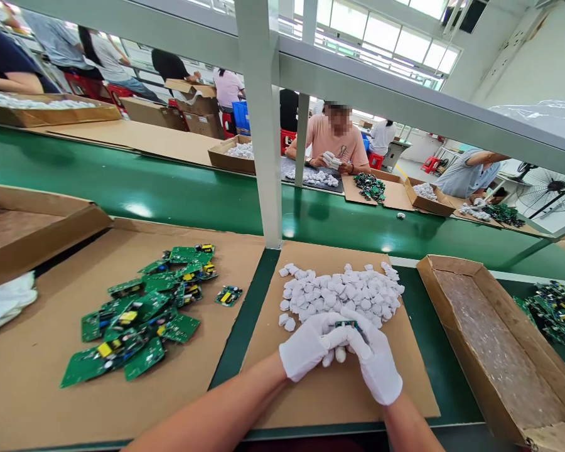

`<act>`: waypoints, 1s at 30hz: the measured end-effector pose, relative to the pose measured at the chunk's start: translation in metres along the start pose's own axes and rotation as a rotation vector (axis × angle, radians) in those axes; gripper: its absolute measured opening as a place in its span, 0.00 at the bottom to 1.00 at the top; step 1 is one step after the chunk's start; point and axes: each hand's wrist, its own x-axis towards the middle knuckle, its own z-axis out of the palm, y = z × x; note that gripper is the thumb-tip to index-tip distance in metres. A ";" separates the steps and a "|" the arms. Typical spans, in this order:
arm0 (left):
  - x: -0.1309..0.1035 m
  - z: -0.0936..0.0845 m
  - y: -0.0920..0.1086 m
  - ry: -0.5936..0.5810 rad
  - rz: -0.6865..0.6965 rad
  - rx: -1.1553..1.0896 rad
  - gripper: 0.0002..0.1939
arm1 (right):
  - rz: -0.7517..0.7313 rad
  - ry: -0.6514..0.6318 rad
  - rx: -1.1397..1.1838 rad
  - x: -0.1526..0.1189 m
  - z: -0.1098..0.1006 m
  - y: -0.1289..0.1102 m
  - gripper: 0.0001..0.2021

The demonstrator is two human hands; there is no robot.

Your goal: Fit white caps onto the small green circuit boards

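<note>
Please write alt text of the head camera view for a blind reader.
The white-gloved left hand and right hand hold a small circuit board over cardboard, near a pile of white pieces. On the left lies a heap of green circuit boards.

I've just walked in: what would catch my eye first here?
Probably the heap of white pieces, spread over the right-hand cardboard sheet just beyond the white-gloved left hand and right hand, which hold a small circuit board between them. Next, the jumbled green circuit boards with yellow parts, on the cardboard to the left. Across the green bench, a co-worker sits facing this way.
</note>
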 end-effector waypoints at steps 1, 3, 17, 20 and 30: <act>0.000 0.000 -0.001 -0.007 0.006 -0.039 0.13 | -0.004 0.008 0.003 0.000 0.000 -0.001 0.19; 0.001 -0.001 -0.005 -0.057 0.005 -0.198 0.16 | -0.005 0.018 0.005 0.001 -0.001 -0.004 0.19; 0.003 -0.006 -0.013 -0.101 -0.025 -0.313 0.17 | -0.015 -0.054 -0.190 0.001 -0.007 -0.012 0.22; 0.002 -0.005 -0.009 -0.120 -0.041 -0.323 0.19 | -0.033 -0.093 -0.102 0.002 -0.010 -0.013 0.22; 0.000 -0.004 0.001 -0.113 -0.030 -0.185 0.16 | -0.022 -0.075 -0.089 -0.007 -0.016 -0.010 0.27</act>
